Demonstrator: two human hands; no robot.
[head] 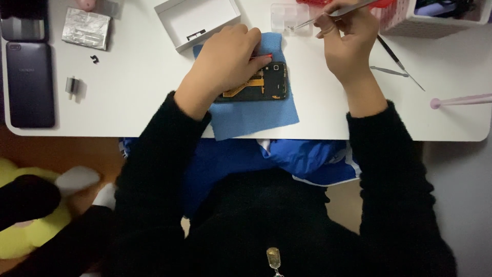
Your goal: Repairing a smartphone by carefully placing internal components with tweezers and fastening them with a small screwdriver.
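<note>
**A:** What have I got under my left hand [228, 59]?

**B:** It lies palm down on an opened phone [259, 84], fingers together and curled over its far edge, pressing it flat. The phone sits on a blue cloth [256, 115] in the middle of the white table [138, 87], its inner side up, with an orange-gold flex strip showing just right of the wrist. A little red shows at your fingertips; I cannot tell what it is.

**A:** And my right hand [346, 43]?

**B:** It is raised at the far right of the cloth, fingers pinched round metal tweezers [328, 14]. Their tips point left, over a small clear plastic tray [289, 18] at the far edge. That hand is well apart from the phone.

**A:** What lies round about?

**B:** Just beyond your left hand is an open white box [197, 20]. To the right of your right hand lie a thin black tool [400, 64] and a second, silver tool [389, 72], with a pink-tipped stick [461, 100] nearer the right edge. A white basket [435, 20] stands at the far right corner.

**A:** And on the left?

**B:** A dark phone [29, 84] lies face up at the left edge, a foil packet [86, 28] beyond it, and a small grey metal part [72, 85] and a tiny black piece [94, 59] between.
</note>
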